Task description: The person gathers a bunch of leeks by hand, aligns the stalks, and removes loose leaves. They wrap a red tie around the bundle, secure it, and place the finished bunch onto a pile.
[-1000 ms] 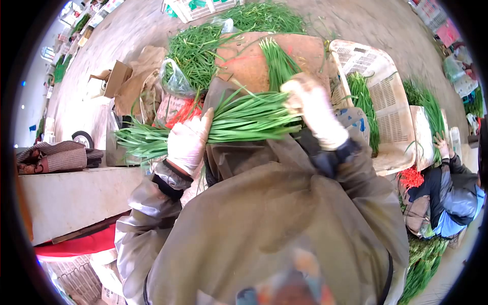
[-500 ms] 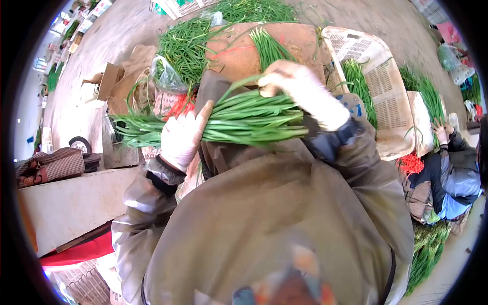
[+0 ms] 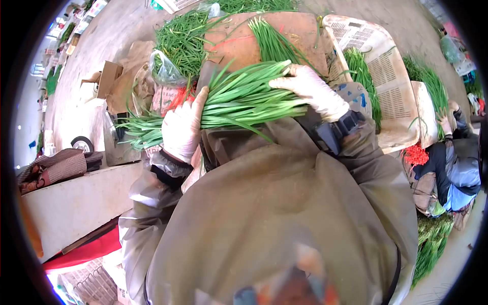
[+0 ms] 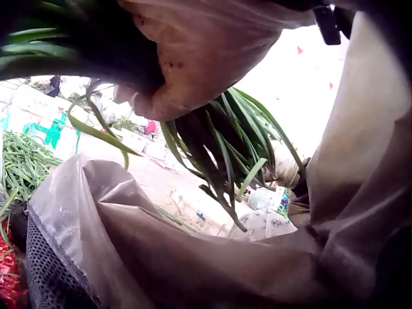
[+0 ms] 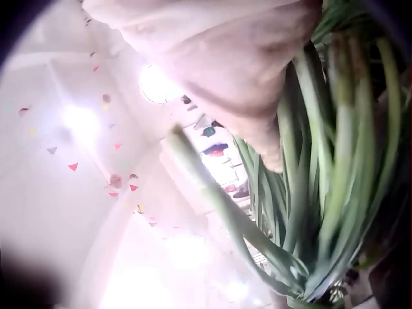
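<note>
A thick bunch of long green chives [image 3: 239,101] lies crosswise in front of the body in the head view. My gloved left hand [image 3: 180,129] grips it toward its leafy end, thumb on the near side of the stalks. In the left wrist view dark leaves [image 4: 225,141] hang below that hand. My gloved right hand [image 3: 312,89] is at the upper right of the bunch and pinches stalks near their cut ends. One stalk [image 5: 206,177] sticks out apart from the others in the right wrist view. Another leaf bends out below the bunch.
Ahead stands a brown board [image 3: 234,38] bearing another chive bundle [image 3: 274,40]. Loose greens [image 3: 180,48] pile at its left, beside a plastic bag [image 3: 165,71] and red ties [image 3: 180,96]. A white crate [image 3: 391,71] stands right; beyond it sits another person [image 3: 457,157].
My right hand moved left over the bunch with a raised stalk, then back right to the cut ends. The bunch looks more fanned out. The left hand keeps its grip; the head view shifted slightly.
</note>
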`<action>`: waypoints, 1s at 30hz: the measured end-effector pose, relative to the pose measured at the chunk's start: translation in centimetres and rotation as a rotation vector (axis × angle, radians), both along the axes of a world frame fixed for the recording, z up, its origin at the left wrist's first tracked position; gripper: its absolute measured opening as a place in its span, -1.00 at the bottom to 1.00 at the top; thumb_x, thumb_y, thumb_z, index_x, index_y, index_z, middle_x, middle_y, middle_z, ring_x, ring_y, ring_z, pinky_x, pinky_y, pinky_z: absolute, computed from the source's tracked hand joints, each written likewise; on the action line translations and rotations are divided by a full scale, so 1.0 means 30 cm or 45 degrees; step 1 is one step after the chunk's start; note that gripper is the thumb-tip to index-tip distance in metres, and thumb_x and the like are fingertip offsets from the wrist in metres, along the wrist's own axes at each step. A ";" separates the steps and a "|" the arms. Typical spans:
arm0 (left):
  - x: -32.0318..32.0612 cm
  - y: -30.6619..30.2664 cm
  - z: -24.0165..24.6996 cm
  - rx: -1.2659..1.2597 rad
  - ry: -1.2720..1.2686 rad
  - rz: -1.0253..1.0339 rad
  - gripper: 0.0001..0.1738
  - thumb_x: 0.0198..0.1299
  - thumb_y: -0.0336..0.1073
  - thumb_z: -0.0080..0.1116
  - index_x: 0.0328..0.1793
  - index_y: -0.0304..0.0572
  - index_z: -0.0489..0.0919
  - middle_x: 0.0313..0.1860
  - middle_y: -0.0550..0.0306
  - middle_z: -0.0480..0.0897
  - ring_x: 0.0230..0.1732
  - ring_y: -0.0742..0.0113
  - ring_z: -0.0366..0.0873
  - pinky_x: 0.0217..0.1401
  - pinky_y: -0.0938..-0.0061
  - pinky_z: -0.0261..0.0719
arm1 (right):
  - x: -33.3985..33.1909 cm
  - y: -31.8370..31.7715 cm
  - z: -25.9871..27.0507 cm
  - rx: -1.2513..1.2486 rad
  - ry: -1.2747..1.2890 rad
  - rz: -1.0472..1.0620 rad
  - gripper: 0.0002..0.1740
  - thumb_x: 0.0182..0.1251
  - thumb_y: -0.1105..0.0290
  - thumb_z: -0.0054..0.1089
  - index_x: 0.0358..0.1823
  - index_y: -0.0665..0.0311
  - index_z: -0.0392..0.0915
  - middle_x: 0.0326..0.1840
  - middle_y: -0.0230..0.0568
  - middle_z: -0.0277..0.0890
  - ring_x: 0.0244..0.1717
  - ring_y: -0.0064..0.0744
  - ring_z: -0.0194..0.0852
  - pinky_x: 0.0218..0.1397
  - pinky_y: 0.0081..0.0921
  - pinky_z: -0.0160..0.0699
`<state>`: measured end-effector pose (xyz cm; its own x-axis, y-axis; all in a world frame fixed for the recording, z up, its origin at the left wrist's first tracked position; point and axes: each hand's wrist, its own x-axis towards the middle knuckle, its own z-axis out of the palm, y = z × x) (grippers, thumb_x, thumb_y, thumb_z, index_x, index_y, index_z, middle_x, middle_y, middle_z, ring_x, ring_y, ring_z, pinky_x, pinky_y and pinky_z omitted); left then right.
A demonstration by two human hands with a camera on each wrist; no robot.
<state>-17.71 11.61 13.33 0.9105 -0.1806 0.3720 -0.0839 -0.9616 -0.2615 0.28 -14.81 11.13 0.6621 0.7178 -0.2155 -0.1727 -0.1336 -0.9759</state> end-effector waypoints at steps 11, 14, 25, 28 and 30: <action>0.038 -0.053 -0.030 0.036 0.156 -0.003 -0.27 0.08 -0.46 -0.02 0.49 -0.02 0.34 -0.40 0.20 0.43 -0.48 0.29 0.48 -0.48 0.35 0.45 | 0.044 -0.138 -0.033 -0.145 -0.174 -0.038 -0.70 0.26 0.26 0.40 -0.16 0.37 0.65 -0.29 -0.24 0.68 -0.21 -0.54 0.62 -0.08 -0.55 0.54; 0.032 -0.052 -0.033 0.063 0.192 -0.009 -0.28 0.08 -0.46 -0.04 0.49 -0.03 0.34 -0.39 0.18 0.44 -0.47 0.30 0.48 -0.48 0.37 0.45 | 0.090 -0.218 0.032 -1.031 -0.956 -0.216 -0.69 0.25 0.18 0.32 -0.19 0.29 0.66 -0.34 -0.04 0.66 -0.23 -0.24 0.66 -0.09 -0.41 0.56; 0.039 -0.027 -0.036 -0.080 0.171 -0.002 -0.23 0.01 -0.51 0.02 0.49 -0.10 0.35 -0.39 0.14 0.46 -0.43 0.22 0.50 -0.42 0.31 0.46 | -0.027 -0.082 0.103 -0.420 -1.644 0.151 -0.77 0.21 0.44 0.22 -0.11 0.05 0.69 -0.26 -0.23 0.56 -0.09 -0.14 0.52 0.01 -0.25 0.52; 0.034 -0.029 -0.042 -0.080 0.171 0.001 -0.23 0.02 -0.51 0.02 0.49 -0.08 0.35 -0.39 0.14 0.46 -0.42 0.21 0.51 -0.41 0.31 0.46 | -0.022 -0.044 0.076 -0.521 -1.572 0.418 -0.59 0.03 0.45 0.33 -0.02 -0.01 0.68 -0.14 -0.24 0.56 -0.01 -0.11 0.50 0.10 -0.25 0.52; 0.020 -0.022 -0.053 -0.114 0.195 0.010 -0.24 0.02 -0.52 0.00 0.47 -0.04 0.36 -0.37 0.12 0.49 -0.40 0.20 0.53 -0.39 0.29 0.49 | -0.021 -0.036 0.066 -0.363 -1.489 0.437 -0.52 -0.02 0.45 0.37 0.03 -0.04 0.67 -0.12 -0.24 0.55 0.03 -0.11 0.47 0.13 -0.21 0.50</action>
